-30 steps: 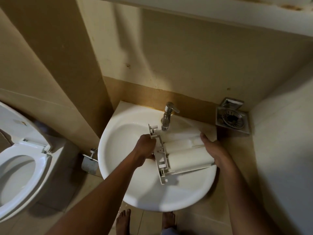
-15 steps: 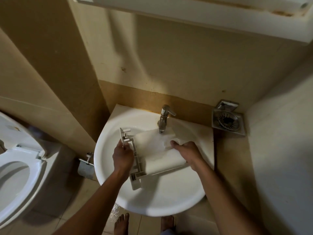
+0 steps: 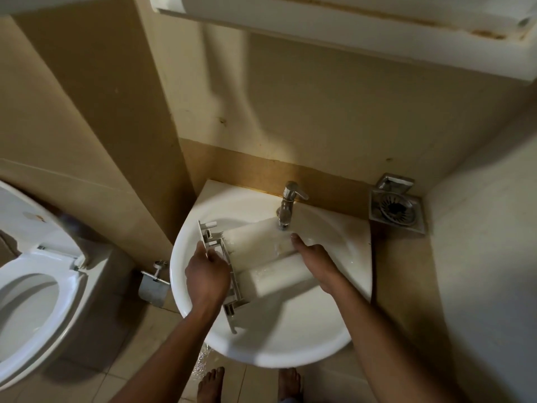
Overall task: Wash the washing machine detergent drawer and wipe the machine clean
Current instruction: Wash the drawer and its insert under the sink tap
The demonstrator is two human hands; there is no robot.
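A person rinses a white moulded-plastic detergent drawer [image 3: 270, 257] under the chrome tap [image 3: 287, 205] at twelve o'clock; left hand [image 3: 207, 274] clasps its front panel, right hand [image 3: 315, 258] presses its rigid, likely slippery body.

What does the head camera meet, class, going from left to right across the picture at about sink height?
toilet → toilet paper holder → left hand → detergent drawer → right hand → floor drain
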